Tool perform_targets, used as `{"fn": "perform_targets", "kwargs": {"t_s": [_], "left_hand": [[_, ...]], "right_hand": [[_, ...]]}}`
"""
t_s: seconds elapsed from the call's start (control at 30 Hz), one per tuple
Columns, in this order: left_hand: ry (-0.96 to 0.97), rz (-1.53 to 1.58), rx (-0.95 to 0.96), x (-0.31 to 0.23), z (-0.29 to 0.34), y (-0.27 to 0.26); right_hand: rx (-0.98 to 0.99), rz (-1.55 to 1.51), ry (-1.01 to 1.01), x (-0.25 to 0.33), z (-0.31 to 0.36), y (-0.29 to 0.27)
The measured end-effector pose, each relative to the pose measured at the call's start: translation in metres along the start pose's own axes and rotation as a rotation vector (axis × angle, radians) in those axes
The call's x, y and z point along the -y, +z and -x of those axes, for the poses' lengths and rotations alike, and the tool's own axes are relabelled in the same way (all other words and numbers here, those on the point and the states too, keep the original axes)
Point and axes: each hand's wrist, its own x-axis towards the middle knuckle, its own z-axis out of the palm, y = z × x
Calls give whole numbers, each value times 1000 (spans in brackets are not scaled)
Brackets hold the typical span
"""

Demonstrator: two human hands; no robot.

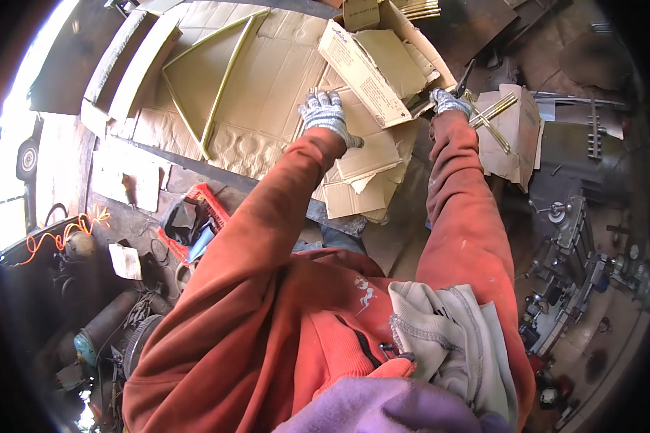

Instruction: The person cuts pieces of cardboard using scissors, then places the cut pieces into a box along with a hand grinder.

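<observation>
My left hand (pixel 325 114), in a grey-and-white knit glove, rests with fingers spread on flattened cardboard (pixel 267 86). Farther left on that cardboard lies a triangular frame (pixel 217 105) of thin brass-coloured rods. My right hand (pixel 449 103), gloved alike, is closed beside the near right corner of an opened cardboard box (pixel 372 83). A dark, slender tool (pixel 467 72) sticks up from its fingers; its exact kind is unclear. Just right of this hand, several crossed brass-coloured rods (pixel 495 119) lie on a smaller carton (pixel 513 155).
A red plastic crate (pixel 208 202) with dark and blue items stands left of my body. An orange coiled hose (pixel 65 234) hangs at far left, above a cylinder (pixel 108 328). Metal machinery (pixel 570 252) stands on the right. More rods (pixel 420 9) lie beyond the box.
</observation>
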Motion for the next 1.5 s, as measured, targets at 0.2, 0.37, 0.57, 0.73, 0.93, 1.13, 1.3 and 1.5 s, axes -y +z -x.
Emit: {"fn": "perform_targets", "kwargs": {"t_s": [0.2,0.37,0.57,0.73,0.93,1.13,1.3,1.5], "left_hand": [[-50,10,285,11,-33,-11],[105,-93,136,-1,-24,-11],[0,-16,221,5,-50,-17],[-15,3,231,8,-58,-19],[94,-74,121,1,-35,-13],[57,-36,235,-10,-52,-10],[-18,86,323,-6,-46,0],[-362,1092,451,66,45,22]], "right_hand": [[118,-171,77,-6,7,-12],[92,-190,130,-45,-39,-15],[151,-107,148,-59,-61,-16],[171,-117,174,-63,-64,-25],[213,-92,201,-66,-73,-38],[25,-400,205,-74,-53,-40],[108,-367,213,-77,-53,-48],[74,-139,100,-58,-17,16]]}}
